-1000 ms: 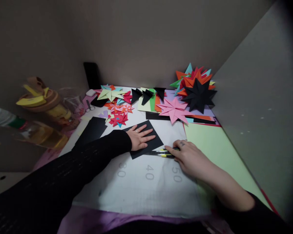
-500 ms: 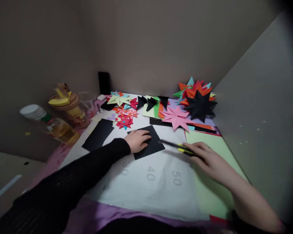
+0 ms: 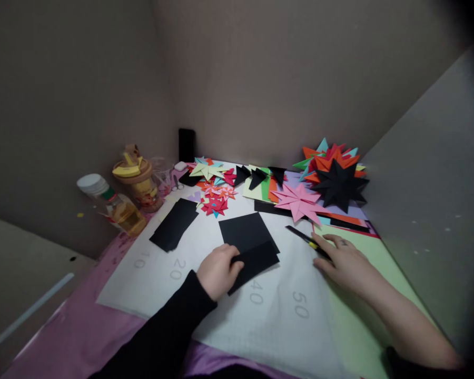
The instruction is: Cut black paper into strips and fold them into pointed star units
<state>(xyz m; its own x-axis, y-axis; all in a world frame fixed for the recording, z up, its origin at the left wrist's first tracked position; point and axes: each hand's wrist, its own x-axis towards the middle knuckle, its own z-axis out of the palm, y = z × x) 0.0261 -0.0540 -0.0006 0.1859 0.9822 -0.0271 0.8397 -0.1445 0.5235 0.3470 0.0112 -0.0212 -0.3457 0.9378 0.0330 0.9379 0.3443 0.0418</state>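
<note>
My left hand (image 3: 220,268) is closed on the edge of a black paper piece (image 3: 256,266), thumb on top. This piece partly overlaps another black paper sheet (image 3: 247,231) lying flat behind it on the white sheet with printed numbers (image 3: 276,326). To the right, my right hand (image 3: 345,263) has thumb and fingers on either side of a black and yellow utility knife (image 3: 306,239). The knife is low over the work surface, its tip pointing left and away from me. Left of the papers lies a stack of black paper pieces (image 3: 176,223).
Folded paper stars, pink (image 3: 299,200) and black (image 3: 339,184), sit at the back right. Small red paper shapes (image 3: 214,205) lie at the back middle. A bottle (image 3: 126,213) and a lidded cup (image 3: 140,181) stand at left. A phone (image 3: 186,145) leans against the back wall.
My left hand went from lying flat on the black paper to gripping one piece and drawing it toward me. My right hand shifted the utility knife rightward, away from the paper.
</note>
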